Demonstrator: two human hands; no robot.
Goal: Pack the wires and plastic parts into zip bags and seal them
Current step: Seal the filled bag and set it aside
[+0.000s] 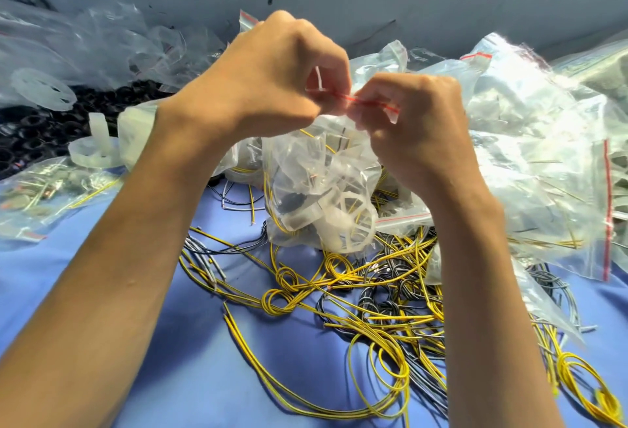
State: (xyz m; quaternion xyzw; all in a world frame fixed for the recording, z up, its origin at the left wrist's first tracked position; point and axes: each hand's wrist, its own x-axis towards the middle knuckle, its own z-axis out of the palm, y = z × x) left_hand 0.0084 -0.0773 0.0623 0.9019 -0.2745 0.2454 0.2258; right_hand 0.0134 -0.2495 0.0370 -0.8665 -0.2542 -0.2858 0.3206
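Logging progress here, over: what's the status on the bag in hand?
Left hand, right hand both pinching the red seal strip. Zip bag loaded, white plastic part inside. Nothing in the way; loose yellow wires underneath.

The zip bag (323, 196) hangs under the left hand (272, 74) and right hand (418, 121), over the wires (339, 291) on the tabletop (204, 342).

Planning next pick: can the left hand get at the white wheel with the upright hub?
Probably not yet: the left hand and right hand both pinch the zip bag at its red seal. The wheel lies uncovered, so once freed, likely yes.
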